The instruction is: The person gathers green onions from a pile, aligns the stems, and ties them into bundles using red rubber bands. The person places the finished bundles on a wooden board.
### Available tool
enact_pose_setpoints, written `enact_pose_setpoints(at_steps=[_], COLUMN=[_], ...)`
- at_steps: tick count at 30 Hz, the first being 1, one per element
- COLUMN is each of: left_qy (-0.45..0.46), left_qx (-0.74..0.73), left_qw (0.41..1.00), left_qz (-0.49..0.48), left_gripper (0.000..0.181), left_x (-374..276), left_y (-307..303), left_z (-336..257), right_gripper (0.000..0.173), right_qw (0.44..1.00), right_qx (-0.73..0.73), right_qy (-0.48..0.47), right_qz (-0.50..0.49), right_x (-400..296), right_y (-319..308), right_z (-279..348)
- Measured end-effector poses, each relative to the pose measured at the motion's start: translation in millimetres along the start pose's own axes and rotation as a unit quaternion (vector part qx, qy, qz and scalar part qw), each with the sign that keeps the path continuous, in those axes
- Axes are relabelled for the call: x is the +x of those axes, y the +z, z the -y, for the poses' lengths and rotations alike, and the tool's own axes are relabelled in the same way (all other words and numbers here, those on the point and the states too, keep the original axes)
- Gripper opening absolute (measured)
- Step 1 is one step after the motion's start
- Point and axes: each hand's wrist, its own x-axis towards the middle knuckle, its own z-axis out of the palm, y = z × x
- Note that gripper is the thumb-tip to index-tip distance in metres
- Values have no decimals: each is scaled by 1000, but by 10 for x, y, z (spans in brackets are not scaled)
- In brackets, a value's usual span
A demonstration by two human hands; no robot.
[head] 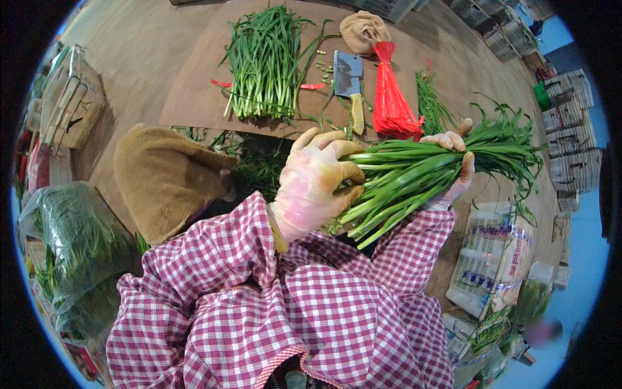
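Observation:
A loose bunch of long green garlic chives (403,177) lies across the space before my chest, pale stem ends to the left and leaf tips to the right. My right hand (454,155), in a stained thin glove, is closed around its leafy part. At the stem ends is my left hand (316,182), also gloved, with curled fingers on the stems. Beyond them, on a brown board (194,97), a second bunch of chives (267,68) rests over a red strip (312,86). A cleaver (348,75) with a yellow handle lies beside it, near small cut stem pieces.
A tied bundle of red strips (393,97) and a tan cloth item (364,31) lie right of the cleaver. Brown fleece cloth (165,180) is at left, near a plastic-covered heap of greens (82,238). Crates (73,102) stand left; stacked crates (571,126) stand right.

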Motion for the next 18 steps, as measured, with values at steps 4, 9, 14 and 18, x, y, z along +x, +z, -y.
enact_pose_setpoints(at_steps=[4,9,14,18], left_qy=[8,10,9,-49], left_qx=[-24,-125,-154,260], left_qw=[998,986,986,946], left_qz=[-62,-110,-67,188], left_gripper=[19,16,15,22], left_x=[5,-26,-221,-625], left_y=[-23,2,-134,-391], left_z=[-52,-36,223,673], right_gripper=[50,52,53,55], right_qw=[1000,1000,999,999], right_qx=[27,-27,24,-14], right_qy=[-1,-5,-34,-40], right_qz=[8,15,6,25], right_x=[2,-6,-47,-23], right_y=[24,-30,-99,-175], right_z=[-24,29,118,189])
